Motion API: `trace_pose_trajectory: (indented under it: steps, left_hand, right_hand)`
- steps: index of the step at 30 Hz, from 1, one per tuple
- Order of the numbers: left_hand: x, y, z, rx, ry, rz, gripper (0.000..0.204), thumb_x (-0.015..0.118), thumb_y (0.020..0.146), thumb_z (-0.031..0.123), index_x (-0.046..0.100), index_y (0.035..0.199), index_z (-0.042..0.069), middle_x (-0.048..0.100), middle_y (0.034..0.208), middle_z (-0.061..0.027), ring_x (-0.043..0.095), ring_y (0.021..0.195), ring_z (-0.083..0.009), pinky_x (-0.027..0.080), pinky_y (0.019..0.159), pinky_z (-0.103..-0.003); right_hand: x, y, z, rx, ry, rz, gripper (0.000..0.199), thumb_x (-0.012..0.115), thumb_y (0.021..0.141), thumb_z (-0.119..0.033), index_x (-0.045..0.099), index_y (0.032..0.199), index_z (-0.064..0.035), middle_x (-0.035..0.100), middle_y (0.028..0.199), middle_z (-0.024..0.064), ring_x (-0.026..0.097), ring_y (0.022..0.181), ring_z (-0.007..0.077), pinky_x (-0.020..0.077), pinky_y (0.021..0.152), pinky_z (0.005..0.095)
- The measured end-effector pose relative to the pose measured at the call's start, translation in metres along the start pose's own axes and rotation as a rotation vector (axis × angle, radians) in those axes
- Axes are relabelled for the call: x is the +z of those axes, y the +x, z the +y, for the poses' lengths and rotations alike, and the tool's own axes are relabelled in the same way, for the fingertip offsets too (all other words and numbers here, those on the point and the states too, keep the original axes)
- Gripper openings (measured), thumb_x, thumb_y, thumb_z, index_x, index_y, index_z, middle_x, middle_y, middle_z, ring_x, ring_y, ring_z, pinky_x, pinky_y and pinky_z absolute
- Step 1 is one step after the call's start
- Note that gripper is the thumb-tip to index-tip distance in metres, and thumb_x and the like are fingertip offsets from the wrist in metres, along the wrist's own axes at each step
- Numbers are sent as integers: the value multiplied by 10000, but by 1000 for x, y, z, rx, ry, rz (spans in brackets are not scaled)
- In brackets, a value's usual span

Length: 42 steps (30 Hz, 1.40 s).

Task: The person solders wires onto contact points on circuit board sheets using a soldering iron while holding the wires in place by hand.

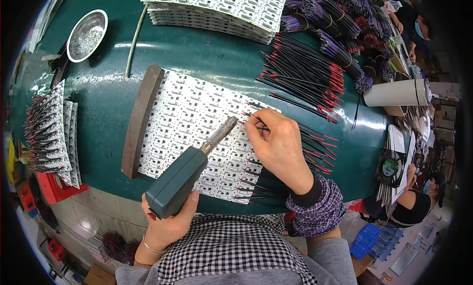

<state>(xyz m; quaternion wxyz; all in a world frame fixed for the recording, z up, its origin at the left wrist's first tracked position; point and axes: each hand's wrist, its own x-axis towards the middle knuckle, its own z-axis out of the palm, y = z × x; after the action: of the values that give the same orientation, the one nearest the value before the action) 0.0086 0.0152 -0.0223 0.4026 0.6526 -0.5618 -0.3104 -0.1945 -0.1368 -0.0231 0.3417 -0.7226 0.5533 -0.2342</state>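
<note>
My left hand (170, 230) is wrapped round the grip of a dark green soldering gun (178, 180). The gun's metal barrel slants up to the right, over a white circuit board panel (189, 105) covered with small dark components. Beside the barrel's tip, my right hand (282, 146) pinches a thin black wire at the panel's right edge; most of that wire is hidden by the fingers. Several black wires with red ends (249, 189) stick out from the same edge, below the right hand. A brown bar (143, 122) lies along the panel's left edge.
At the back stands a stack of white panels (212, 9). Loose black-and-red wires (303, 76) and tied wire bundles (340, 19) lie at the back right. Wired panels (49, 132) sit at left, below a metal bowl (87, 36). A small fan (391, 168) and co-workers are at right.
</note>
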Motion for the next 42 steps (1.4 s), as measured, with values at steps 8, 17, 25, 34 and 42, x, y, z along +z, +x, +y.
trace_pose_trajectory:
  steps: [8,17,25,34,42]
  left_hand:
    - [1,-1,0,-2,71,-38,161,754,733,17,761,880,82,678,892,-67,641,677,-211,440,562,-315]
    - [0,-8,2,-96,34,-1,173,767,745,33,762,913,73,682,879,-77,644,649,-218,467,554,-316]
    - [-3,-6,3,-170,-47,28,182,780,743,37,757,921,62,691,889,-88,653,647,-227,489,559,-318]
    - [0,0,4,-38,-40,-7,198,759,733,-8,759,916,68,689,890,-80,655,658,-222,499,584,-312]
    - [-4,-20,0,-273,-133,71,202,769,777,6,720,968,-37,707,887,-110,668,719,-183,532,638,-299]
  right_hand:
    - [-3,9,1,-11,-31,-35,118,635,828,-49,625,764,50,639,697,184,634,612,359,480,580,434]
    - [-4,11,2,15,-12,-61,150,633,825,-57,594,732,54,617,679,199,608,602,387,459,579,451]
    - [-11,15,4,38,-8,-136,133,648,825,-67,644,810,66,640,695,168,626,627,268,494,610,366]
    - [-15,25,5,-25,11,-191,152,648,823,-65,635,764,74,613,659,218,628,607,377,472,588,414]
    - [-17,23,1,-15,-34,-192,166,629,838,-62,612,762,85,607,665,229,604,613,406,463,598,430]
